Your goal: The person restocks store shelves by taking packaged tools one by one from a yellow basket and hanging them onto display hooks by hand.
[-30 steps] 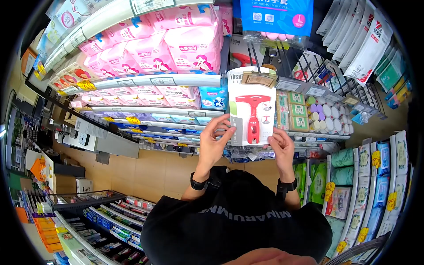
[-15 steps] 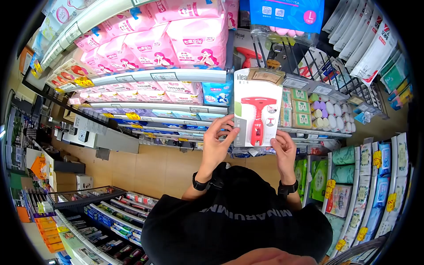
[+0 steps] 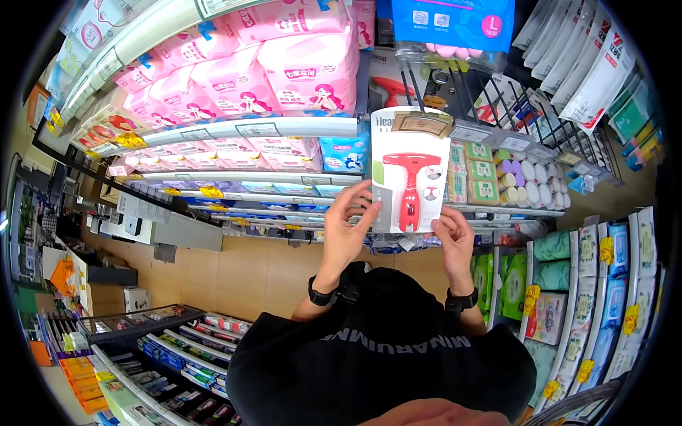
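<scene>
A white blister card (image 3: pixel 410 170) with a red T-shaped tool in it is upright in front of the shelf. My left hand (image 3: pixel 347 224) pinches its lower left edge between thumb and fingers. At the lower right corner, my right hand (image 3: pixel 455 238) grips the card the same way. The card's top overlaps a brown price tag (image 3: pixel 423 124) at the end of the black hooks, and whether it still hangs there I cannot tell. Behind it, a similar red tool (image 3: pixel 392 89) hangs in its packaging.
Pink packages (image 3: pixel 309 71) fill the upper left shelves. A blue glove packet (image 3: pixel 455 28) and black wire hooks (image 3: pixel 522 106) are above and right of the card. Small boxes and round containers (image 3: pixel 536 174) sit right. A lower rack (image 3: pixel 177 355) stands at lower left, green packs (image 3: pixel 511 284) at lower right.
The whole view shifts slightly, first one way and then back. Both hands keep their hold on the card, with little change in their grip.
</scene>
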Demonstrator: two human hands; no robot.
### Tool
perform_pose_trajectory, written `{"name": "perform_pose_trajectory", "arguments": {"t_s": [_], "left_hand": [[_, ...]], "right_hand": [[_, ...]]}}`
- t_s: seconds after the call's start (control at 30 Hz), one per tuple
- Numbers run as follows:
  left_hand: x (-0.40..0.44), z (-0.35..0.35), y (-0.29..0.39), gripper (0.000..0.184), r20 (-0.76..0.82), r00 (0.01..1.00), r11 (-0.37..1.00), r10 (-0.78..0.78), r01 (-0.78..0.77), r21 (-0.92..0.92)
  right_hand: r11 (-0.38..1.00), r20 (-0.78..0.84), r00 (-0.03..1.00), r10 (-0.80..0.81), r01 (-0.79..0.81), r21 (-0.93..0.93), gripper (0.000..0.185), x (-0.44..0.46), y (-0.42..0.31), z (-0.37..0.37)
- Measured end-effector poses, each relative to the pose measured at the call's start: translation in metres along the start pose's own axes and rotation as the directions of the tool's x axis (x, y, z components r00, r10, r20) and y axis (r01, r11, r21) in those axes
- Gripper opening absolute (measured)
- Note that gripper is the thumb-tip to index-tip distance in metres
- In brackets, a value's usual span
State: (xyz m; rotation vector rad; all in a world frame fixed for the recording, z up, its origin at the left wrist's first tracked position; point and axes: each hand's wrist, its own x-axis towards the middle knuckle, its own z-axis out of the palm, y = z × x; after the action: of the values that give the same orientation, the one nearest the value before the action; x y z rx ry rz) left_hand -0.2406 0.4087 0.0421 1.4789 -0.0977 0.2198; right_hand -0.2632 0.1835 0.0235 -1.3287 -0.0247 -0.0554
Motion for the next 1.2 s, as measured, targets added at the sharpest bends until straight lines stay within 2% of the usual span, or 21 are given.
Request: {"name": "perform_pose_trajectory", "arguments": {"t_s": [0.17,0.23,0.27,0.33,0.47,0.53,0.67,0.73,0.93,1.1,1.2], "left_hand": [[0.001,0.005,0.018,0.044,-0.024,0.998,0.997,0.054,-0.053,0.059],[0.004,0.007,0.033,0.047,-0.028,0.954,0.909,0.299,-0.275,0.313],[0.005,0.008,0.038,0.047,-0.029,0.954,0.909,0.3,-0.276,0.313],[0.007,0.011,0.045,0.048,0.043,0.956,0.928,0.289,-0.291,0.232],[0.009,0.015,0.045,0.046,0.073,0.955,0.928,0.288,-0.297,0.223],[0.007,0.015,0.042,0.045,0.076,0.971,0.956,0.229,-0.238,0.168],[0.002,0.01,0.035,0.044,0.083,0.98,0.965,0.182,-0.194,0.179],[-0.002,0.008,0.035,0.044,0.097,0.99,0.983,0.102,-0.115,0.145],[-0.012,-0.004,0.033,0.047,0.125,0.991,0.986,0.053,-0.072,0.151],[-0.018,-0.006,0.03,0.049,0.129,0.991,0.988,0.019,-0.038,0.15],[-0.02,-0.004,0.031,0.049,0.147,0.989,0.986,0.0,-0.025,0.165]], "right_hand": [[1.0,-0.007,1.0,0.0,0.0,-0.013,0.028,-0.002,-0.001,0.001],[1.0,-0.012,1.0,0.005,-0.005,-0.011,0.028,0.001,-0.001,0.003],[1.0,-0.017,1.0,0.007,-0.007,-0.009,0.028,0.004,-0.001,0.005],[1.0,-0.026,1.0,0.001,-0.001,-0.006,0.028,0.011,0.001,0.007],[1.0,-0.055,0.998,-0.014,0.014,-0.001,0.028,0.031,0.006,0.008],[1.0,-0.066,0.998,-0.023,0.023,-0.001,0.028,0.043,0.008,0.01],[0.999,-0.101,0.994,-0.046,0.049,0.023,0.028,0.076,0.023,0.007],[0.998,-0.098,0.994,-0.05,0.054,0.038,0.027,0.091,0.026,0.007],[0.99,-0.081,0.987,-0.139,0.138,-0.017,0.027,0.132,0.041,0.006],[0.994,-0.082,0.991,-0.107,0.106,-0.015,0.026,0.159,0.066,0.002],[0.999,-0.062,0.998,-0.029,0.031,0.031,0.028,0.167,0.066,0.006]]}}
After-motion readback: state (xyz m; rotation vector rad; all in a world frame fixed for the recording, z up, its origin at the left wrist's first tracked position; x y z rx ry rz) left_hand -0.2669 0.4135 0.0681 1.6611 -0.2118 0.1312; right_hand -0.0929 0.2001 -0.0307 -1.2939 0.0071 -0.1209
